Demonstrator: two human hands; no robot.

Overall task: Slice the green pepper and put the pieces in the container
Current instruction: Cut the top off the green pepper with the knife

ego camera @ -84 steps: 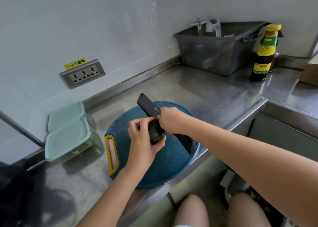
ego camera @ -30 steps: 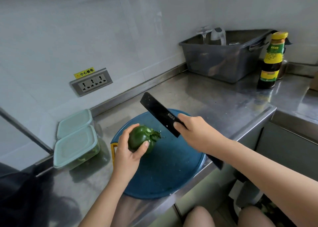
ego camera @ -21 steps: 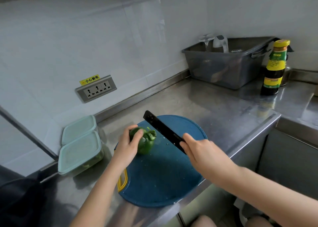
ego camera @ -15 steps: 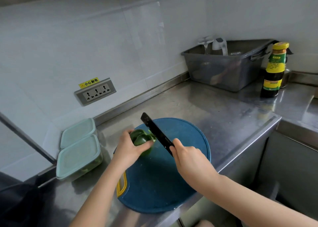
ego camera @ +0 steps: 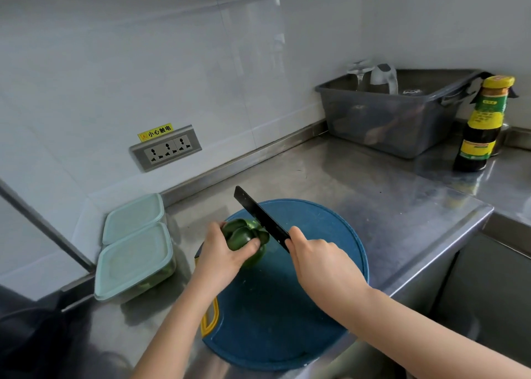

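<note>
Nearest the camera, a round blue cutting board (ego camera: 287, 321) with a yellow handle (ego camera: 210, 319) lies on the steel counter (ego camera: 359, 186), its near edge at the counter's front. Both forearms reach over it. The left hand (ego camera: 221, 253) grips the green pepper (ego camera: 240, 233) on the board's far left part, fingers (ego camera: 216, 229) and thumb curled round it. The pepper is whole, with no cut visible. The right hand (ego camera: 316, 259) is clamped on the handle of a black knife (ego camera: 258, 216), the handle itself hidden in the grip. The blade slants away to the left and lies against the pepper's right side; whether the edge has entered the skin cannot be told. Left of the board, just beside it, two lidded containers stand touching one another. The near container (ego camera: 133, 259) shows green pieces through its clear wall, and the far container (ego camera: 133, 216) sits behind it at the wall. Farther back, a wall socket (ego camera: 165, 147) carries a yellow label. At the far right corner stand a grey tub (ego camera: 396, 120) and, well apart from the board, a dark sauce bottle (ego camera: 482, 125) with a yellow cap.
</note>
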